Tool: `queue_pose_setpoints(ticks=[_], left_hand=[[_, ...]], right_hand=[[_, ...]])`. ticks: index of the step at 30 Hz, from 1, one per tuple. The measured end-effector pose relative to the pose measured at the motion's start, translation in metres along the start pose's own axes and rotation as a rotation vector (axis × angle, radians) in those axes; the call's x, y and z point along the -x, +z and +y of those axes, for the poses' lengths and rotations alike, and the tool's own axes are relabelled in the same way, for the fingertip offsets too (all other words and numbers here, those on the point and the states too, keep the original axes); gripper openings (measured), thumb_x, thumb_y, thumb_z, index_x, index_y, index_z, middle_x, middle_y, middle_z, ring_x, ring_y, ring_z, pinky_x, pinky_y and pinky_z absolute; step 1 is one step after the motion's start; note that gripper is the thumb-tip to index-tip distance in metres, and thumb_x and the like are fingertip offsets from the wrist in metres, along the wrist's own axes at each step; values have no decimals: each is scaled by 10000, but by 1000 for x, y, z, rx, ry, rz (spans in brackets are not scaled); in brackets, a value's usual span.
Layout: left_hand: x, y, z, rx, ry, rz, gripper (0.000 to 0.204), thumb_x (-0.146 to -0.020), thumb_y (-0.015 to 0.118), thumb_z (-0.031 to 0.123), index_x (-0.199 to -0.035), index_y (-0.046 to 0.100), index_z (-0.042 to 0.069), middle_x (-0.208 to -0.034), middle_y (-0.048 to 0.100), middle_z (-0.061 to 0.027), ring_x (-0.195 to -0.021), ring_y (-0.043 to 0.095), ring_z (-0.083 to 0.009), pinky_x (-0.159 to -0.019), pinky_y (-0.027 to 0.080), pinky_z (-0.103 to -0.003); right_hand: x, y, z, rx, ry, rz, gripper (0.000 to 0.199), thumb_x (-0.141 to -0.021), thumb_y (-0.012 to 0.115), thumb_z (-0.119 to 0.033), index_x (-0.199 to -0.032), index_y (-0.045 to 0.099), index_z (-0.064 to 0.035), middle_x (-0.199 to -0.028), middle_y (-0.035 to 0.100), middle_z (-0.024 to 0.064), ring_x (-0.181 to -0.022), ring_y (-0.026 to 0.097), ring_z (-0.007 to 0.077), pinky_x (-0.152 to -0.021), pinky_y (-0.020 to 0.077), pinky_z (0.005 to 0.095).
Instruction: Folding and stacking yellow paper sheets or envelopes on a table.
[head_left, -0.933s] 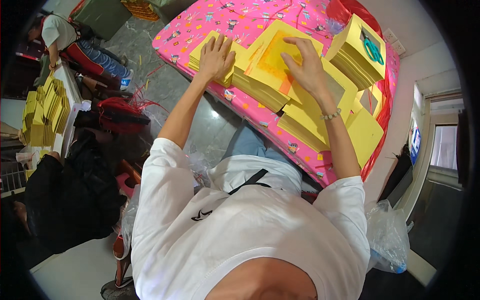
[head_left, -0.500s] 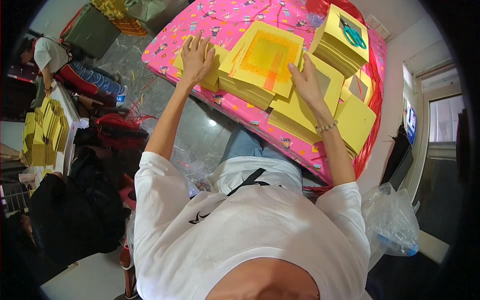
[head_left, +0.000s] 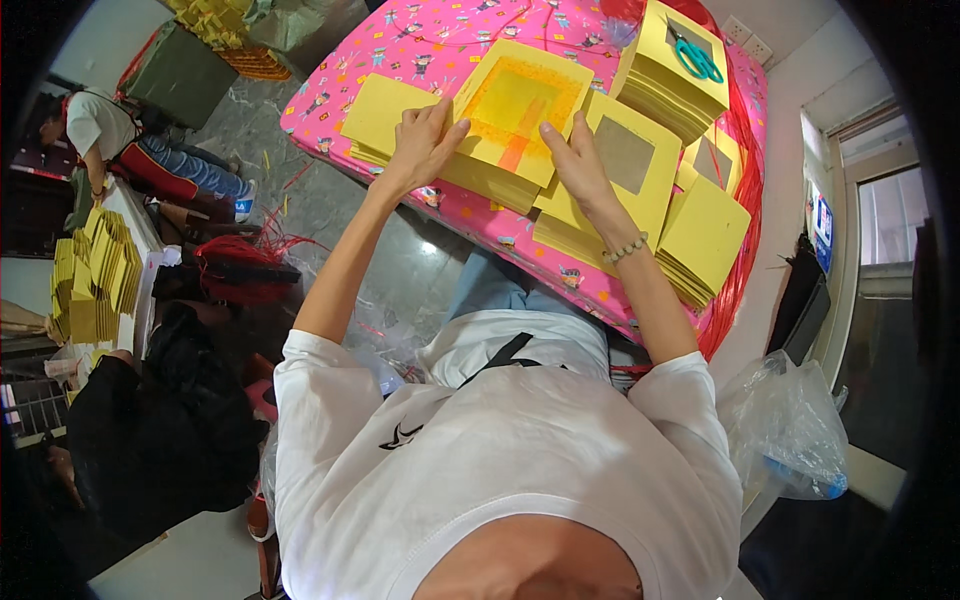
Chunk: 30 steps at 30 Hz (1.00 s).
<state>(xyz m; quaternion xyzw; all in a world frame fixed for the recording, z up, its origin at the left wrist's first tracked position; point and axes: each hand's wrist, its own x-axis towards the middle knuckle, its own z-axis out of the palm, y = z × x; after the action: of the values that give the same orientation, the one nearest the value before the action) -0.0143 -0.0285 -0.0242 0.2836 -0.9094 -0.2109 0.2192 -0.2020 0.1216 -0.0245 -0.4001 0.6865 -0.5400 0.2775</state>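
A thick stack of yellow paper [head_left: 490,185] lies on the pink bed-like surface in front of me. Its top sheet [head_left: 520,100] bears an orange-bordered rectangle and an orange stripe. My left hand [head_left: 427,145] is closed against the stack's left edge, thumb at the top sheet. At the right edge my right hand [head_left: 583,168] grips the stack, thumb up and fingers along the side, partly hidden. A lower yellow stack [head_left: 385,112] sits beside my left hand. Just right of my right hand lies another yellow stack [head_left: 655,120] with a grey rectangle on top.
Teal-handled scissors [head_left: 697,62] rest on a tall yellow stack [head_left: 650,75] at the far right. Red plastic strips [head_left: 738,250] hang down the right edge of the pink patterned cover [head_left: 330,85]. Across the room at left, a person [head_left: 105,125] bends by a table holding yellow bundles [head_left: 100,265].
My left hand has moved right, from over the low left stack to the middle stack's edge. My right hand has shifted slightly left and down. The top sheet now lies straighter on its stack.
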Motion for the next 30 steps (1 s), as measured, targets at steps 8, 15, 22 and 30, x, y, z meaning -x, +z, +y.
queue_pose_setpoints(ticks=[8,15,22,30], left_hand=[[-4,2,-4,70,-12,4,592,-922,444,469,-1289,442,4,-1085,556,-240,-1015,463,-379,-905,353,-460],[-5,4,-3,99,-54,-46,729,-879,507,527,-1351,377,-13,-1177,506,-253,-1063,462,-386,-943,350,-461],[-1,2,-5,77,60,-75,1111,-637,730,630,-1377,292,-74,-1245,441,-315,-1160,423,-408,-983,355,-478],[-1,4,-1,77,38,-66,1147,-605,752,633,-1383,280,-65,-1237,444,-305,-1148,435,-406,-971,363,-486]], right_hand=[[8,7,-21,77,39,27,822,-917,508,-430,-1417,140,108,-1478,163,287,-1407,126,333,-1133,131,356],[2,4,-6,58,73,19,826,-909,536,-417,-1418,148,104,-1481,173,270,-1402,147,320,-1127,152,353],[-7,-2,3,-27,50,-25,800,-903,577,-336,-1416,154,109,-1462,233,257,-1373,232,292,-1107,211,336],[-10,-3,7,48,-21,17,785,-864,596,-359,-1387,238,104,-1389,317,295,-1317,297,356,-1092,244,388]])
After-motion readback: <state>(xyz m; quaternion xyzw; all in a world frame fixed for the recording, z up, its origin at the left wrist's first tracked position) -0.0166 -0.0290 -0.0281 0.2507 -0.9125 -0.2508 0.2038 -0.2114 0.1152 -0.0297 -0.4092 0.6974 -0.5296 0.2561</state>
